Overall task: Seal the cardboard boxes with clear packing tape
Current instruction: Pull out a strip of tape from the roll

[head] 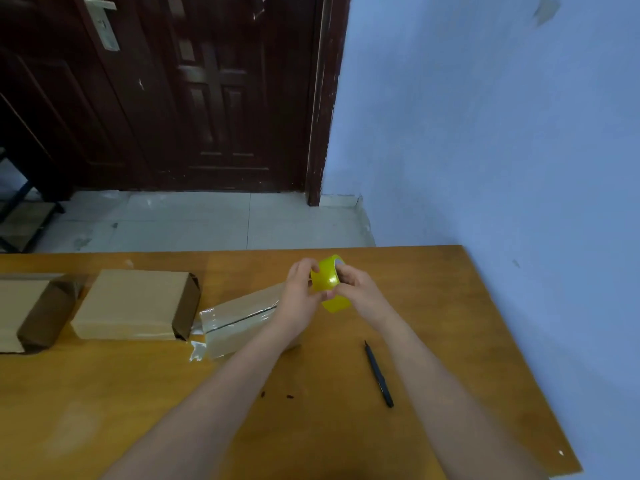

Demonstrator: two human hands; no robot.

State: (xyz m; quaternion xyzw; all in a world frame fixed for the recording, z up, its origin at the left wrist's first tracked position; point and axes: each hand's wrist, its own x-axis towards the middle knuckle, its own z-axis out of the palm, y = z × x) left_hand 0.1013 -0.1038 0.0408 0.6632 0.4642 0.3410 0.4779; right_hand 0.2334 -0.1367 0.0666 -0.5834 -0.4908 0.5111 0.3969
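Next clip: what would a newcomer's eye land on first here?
The yellow tape roll, held up above the wooden table by the left hand and the right hand. Just left of the hands lies a taped cardboard box, and a black pen lies on the table nearer the camera, to their right.

Plain room: wooden door [214, 98], table [450, 306].
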